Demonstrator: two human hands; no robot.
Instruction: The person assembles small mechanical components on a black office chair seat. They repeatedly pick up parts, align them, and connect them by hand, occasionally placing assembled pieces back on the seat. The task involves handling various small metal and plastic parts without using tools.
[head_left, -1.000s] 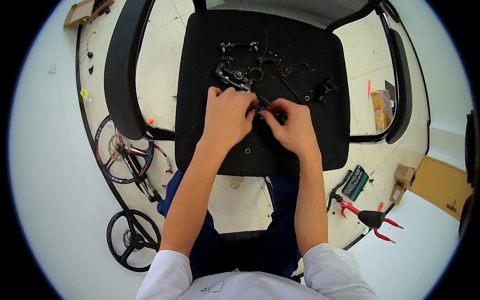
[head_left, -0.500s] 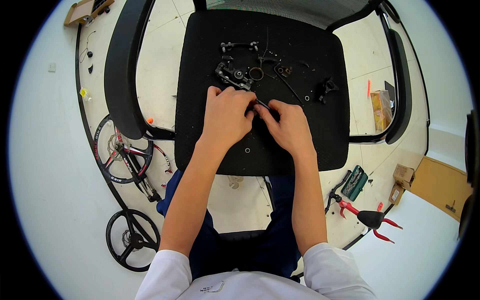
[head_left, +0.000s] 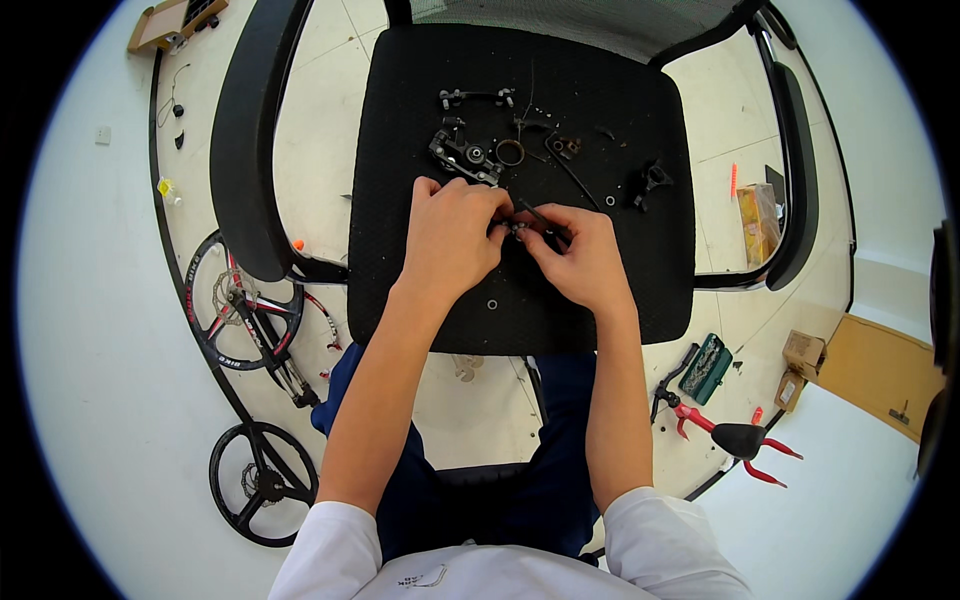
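Note:
Close together over the black seat [head_left: 420,310] of a chair, both my hands work on small parts. The fingers of my left hand [head_left: 450,225] are closed in a pinch, and what they grip is mostly hidden. Small silvery bits show between the two hands. My right hand [head_left: 585,255] is closed on a thin black rod [head_left: 534,212], its thumb and fingertips nearly touching the left fingers. Just beyond the left hand lies a black and silver brake caliper [head_left: 465,153], beside a brownish ring [head_left: 510,152]. A small washer [head_left: 492,304] lies nearer me.
Farther back on the seat are a bracket [head_left: 476,97], another thin black rod [head_left: 575,178] and a black clamp-like part [head_left: 650,185]. Armrests [head_left: 245,140] flank it. Bicycle wheels [head_left: 262,482] stand at left; a green tool case [head_left: 707,367] and a red frame part [head_left: 690,413] lie right.
My right fingers have shifted and opened slightly around the thin black rod, which now angles up more visibly. Silvery bits have come into view between the hands. The left hand has barely moved.

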